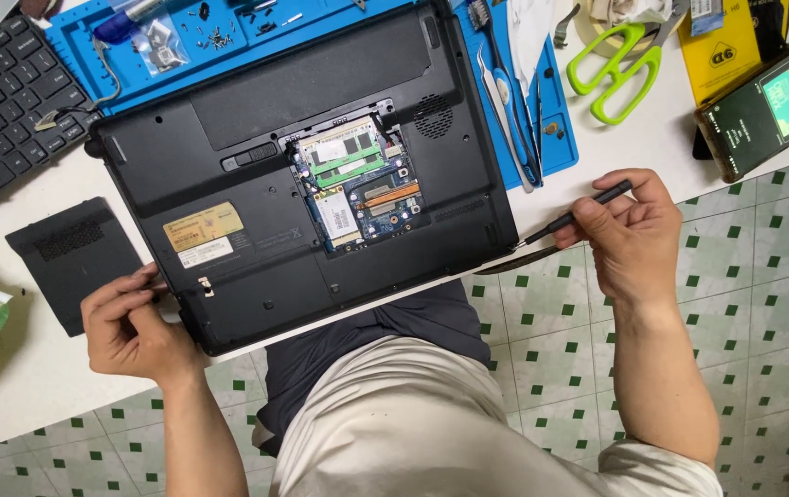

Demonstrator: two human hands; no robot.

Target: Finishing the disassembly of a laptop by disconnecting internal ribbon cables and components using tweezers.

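One screwdriver [578, 213], tip toward laptop [256, 258]

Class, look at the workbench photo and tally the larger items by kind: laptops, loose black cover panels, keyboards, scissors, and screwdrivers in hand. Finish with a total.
Laptops, underside up: 1, the black laptop, steadied by the left hand
Loose black cover panels: 1, the cover panel
Keyboards: 1, the black keyboard
Scissors: 1, the green scissors
Screwdrivers: 1, the black screwdriver in the right hand
Total: 5
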